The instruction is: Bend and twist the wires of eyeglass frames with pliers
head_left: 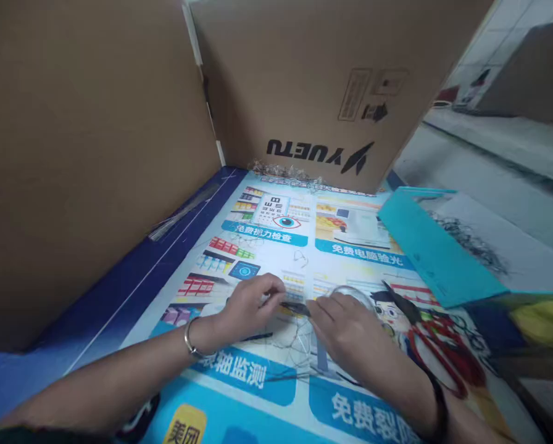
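The biggest things are the cardboard walls: a plain cardboard sheet (95, 154) stands along the left edge of the tabletop, and a cardboard box marked YUETU (313, 80) stands along the far edge. The tabletop itself is covered by a printed optician poster (350, 246). At the right edge lies an open teal box (424, 246) with dark wire scraps inside. Red scissors (447, 351) lie near the front right corner, just beside the right forearm.

Both hands meet at the middle of the tabletop. The left hand (249, 308) has its grip pinched together on one end of a small dark piece (295, 306). The right hand (350, 336) touches the other end with its fingertips, but I cannot tell if its grip is closed on it. A loose tangle of thin wires (295, 348) lies on the poster under and between the hands. A clear round object (353, 291) sits just behind the right hand.

In my judgement, the main risk is that the dark piece slips out, because it is so small and held only by the fingertips. The thin wires could also catch on a finger and be dragged across the poster. A backward movement of the right arm could push the scissors or knock the clear object.
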Tool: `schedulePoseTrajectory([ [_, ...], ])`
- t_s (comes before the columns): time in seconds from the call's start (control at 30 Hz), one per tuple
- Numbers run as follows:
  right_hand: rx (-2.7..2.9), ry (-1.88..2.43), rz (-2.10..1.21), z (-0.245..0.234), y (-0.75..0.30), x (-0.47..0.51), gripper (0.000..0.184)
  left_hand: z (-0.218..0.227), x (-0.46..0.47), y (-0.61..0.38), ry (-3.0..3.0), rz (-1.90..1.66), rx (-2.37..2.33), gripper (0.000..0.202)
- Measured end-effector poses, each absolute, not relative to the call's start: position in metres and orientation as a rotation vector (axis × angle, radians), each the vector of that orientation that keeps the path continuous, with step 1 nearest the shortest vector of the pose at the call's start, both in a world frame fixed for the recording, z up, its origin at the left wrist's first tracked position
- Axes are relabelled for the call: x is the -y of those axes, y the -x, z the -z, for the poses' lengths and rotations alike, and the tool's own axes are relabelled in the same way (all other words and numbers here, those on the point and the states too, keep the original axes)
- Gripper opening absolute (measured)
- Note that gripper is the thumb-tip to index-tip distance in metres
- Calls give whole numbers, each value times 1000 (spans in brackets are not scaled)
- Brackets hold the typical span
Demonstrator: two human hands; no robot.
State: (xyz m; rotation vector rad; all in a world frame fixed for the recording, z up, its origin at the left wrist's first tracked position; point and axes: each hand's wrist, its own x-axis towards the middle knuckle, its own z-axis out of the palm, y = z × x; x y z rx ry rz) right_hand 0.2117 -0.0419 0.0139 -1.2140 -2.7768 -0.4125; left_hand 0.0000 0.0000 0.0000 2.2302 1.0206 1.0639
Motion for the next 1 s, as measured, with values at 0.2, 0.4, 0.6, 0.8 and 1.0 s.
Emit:
schedulePoseTrajectory([
  [0.2, 2709, 1206, 590, -16, -206, 48, 33, 1, 1, 0, -2189, -1052, -1106, 7],
  [0.4, 2711, 1165, 610, -19, -206, 49, 35, -1, 1, -1, -2139, -1027, -1162, 7],
  [0.6, 2699, 1146, 554, -18, -207, 47, 34, -2, 2, -1, -2148, -1016, -1151, 7],
  [0.8, 2626, 1133, 337, -16, -210, 40, 20, -2, 4, 0, -2163, -995, -1118, 8],
  [1.0, 2645, 1136, 180, -21, -212, 38, 14, -5, 3, 0, -2171, -984, -1094, 10],
])
